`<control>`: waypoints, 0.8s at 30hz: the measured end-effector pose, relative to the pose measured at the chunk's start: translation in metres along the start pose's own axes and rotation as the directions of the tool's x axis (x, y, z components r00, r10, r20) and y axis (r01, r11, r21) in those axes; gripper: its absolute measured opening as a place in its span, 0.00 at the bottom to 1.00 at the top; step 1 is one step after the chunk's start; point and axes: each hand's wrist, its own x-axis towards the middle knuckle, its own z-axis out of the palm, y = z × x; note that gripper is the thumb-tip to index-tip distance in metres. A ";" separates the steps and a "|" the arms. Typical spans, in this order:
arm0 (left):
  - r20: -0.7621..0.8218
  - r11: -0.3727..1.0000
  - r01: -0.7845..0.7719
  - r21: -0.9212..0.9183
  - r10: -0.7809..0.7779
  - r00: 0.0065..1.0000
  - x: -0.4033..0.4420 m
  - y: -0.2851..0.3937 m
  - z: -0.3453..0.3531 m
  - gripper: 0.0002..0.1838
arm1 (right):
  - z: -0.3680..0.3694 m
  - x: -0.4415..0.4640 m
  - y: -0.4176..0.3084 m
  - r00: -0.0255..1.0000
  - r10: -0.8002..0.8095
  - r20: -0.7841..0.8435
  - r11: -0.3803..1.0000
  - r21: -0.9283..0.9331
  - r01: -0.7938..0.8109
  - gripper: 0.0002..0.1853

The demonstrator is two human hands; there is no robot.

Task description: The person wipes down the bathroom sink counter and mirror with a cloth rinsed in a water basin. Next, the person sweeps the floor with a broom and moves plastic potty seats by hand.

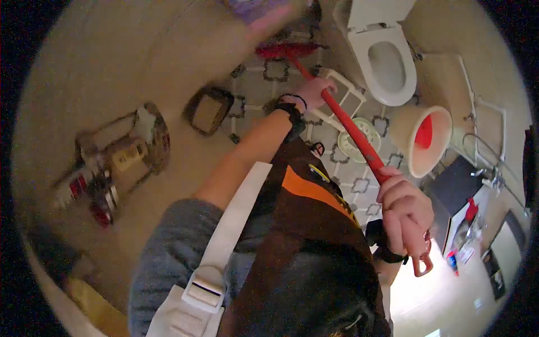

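Over the grey patterned floor tiles [252, 87], left hand [314, 92] grips mid-shaft and right hand [407, 210] wraps near the looped end of the long red plastic broom [353, 133], where a wide swing could snag the white tubular frame [325, 117] close by.

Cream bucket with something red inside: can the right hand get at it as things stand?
Not right away, it seems: the right hand is closed around the long red handle. If it let go, probably yes; nothing visible lies across the mouth of the cream bucket.
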 end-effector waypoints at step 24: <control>-0.247 0.991 0.120 0.055 -0.103 0.964 -0.188 0.118 0.131 0.16 | -0.033 -0.206 -0.049 0.876 -0.328 0.355 0.933 0.270 0.240 0.07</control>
